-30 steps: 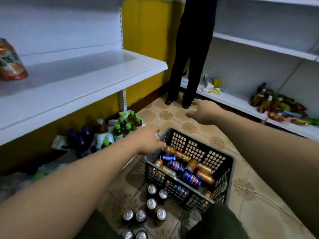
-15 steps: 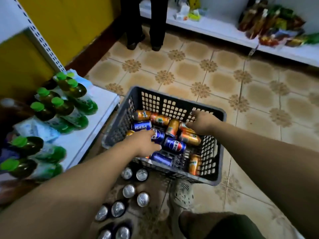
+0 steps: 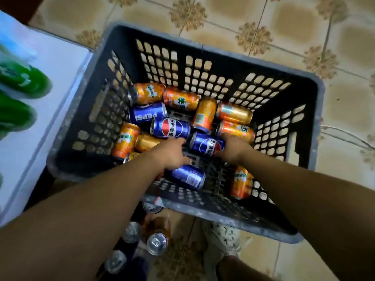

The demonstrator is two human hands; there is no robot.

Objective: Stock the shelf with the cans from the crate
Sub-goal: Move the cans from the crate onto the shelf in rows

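1. Both hands are now reached deeper into the crate (image 3: pixel 223 58) than half a second ago.
2. Right hand (image 3: pixel 233 149) is curled round one end of a blue can (image 3: pixel 205 146).
3. Left hand (image 3: pixel 172 154) is bent among the loose cans (image 3: pixel 233 113); whether it has hold of anything cannot be told.
4. Crate is set on the floor, just beside the white shelf (image 3: pixel 50 102).

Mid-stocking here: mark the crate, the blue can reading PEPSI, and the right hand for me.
crate (image 3: pixel 233 59), head view, on its far rim.
blue PEPSI can (image 3: pixel 148 115), head view, on its lettered side.
right hand (image 3: pixel 233 148), head view, on the back of the hand.
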